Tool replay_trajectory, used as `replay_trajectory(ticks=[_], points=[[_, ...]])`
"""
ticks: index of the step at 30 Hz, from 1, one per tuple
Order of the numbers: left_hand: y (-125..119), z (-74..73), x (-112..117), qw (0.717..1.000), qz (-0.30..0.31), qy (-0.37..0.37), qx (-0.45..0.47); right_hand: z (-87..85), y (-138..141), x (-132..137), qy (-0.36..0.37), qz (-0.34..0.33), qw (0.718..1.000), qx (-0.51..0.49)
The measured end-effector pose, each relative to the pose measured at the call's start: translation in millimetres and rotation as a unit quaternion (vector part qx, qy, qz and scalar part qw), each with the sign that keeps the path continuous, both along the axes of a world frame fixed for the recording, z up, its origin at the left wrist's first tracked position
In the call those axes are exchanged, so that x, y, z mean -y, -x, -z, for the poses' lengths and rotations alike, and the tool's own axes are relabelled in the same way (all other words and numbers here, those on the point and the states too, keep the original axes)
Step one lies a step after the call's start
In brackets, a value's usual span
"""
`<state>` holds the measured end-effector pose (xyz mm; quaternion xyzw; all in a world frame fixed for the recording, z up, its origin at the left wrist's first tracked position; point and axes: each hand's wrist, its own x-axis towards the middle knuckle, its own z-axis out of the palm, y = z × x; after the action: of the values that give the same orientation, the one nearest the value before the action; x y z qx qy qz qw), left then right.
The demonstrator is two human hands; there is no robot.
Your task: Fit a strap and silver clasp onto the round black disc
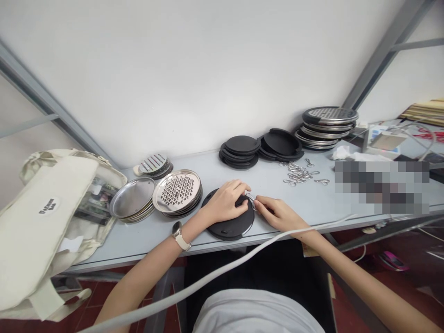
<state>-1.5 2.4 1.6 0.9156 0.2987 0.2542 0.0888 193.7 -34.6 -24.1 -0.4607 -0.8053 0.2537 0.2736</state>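
A black round plastic lid [231,227] lies flat near the front edge of the table. My left hand [227,201] grips it from above, fingers curled over its right side, with a watch on that wrist. At the lid's right edge my right hand [275,212] pinches a small shiny wire clip [252,202], which touches or passes through the edge; the exact contact is hidden by fingers. Several similar metal clips [300,175] lie loose beyond my right hand. To the left stand a stack of round metal grater plates [177,192] and a stack of plain metal discs [133,199].
Small grater discs [155,164] lie behind the metal stacks. Black lids [241,145], black round trays [282,142] and assembled rounds [329,129] line the wall. A cream bag [41,222] leans at left. A white cable [222,268] crosses before me.
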Motion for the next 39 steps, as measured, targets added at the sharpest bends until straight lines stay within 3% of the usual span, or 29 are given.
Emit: replay_trajectory(ticks=[8,14,19,32,39], points=[[-0.2,-0.2,2.8,0.997,0.05,0.055,0.012,-1.0,-0.9,0.2,0.003,-0.025,1.0,0.001],[-1.1,-5.1,4.8,0.999,0.033,0.026,-0.001,-1.3,-1.0,0.8,-0.007,-0.017,1.0,0.007],[-1.6,-7.6,5.1,0.997,0.072,0.009,-0.015,-0.1,-1.4,0.4,-0.003,-0.018,1.0,0.001],[-1.4,-5.2,4.5,0.997,0.063,0.05,0.01,0.1,-1.2,1.0,0.01,-0.019,1.0,-0.011],[-1.1,-6.8,4.5,0.992,0.09,0.079,0.029,0.4,-1.8,1.3,0.012,-0.019,1.0,-0.012]])
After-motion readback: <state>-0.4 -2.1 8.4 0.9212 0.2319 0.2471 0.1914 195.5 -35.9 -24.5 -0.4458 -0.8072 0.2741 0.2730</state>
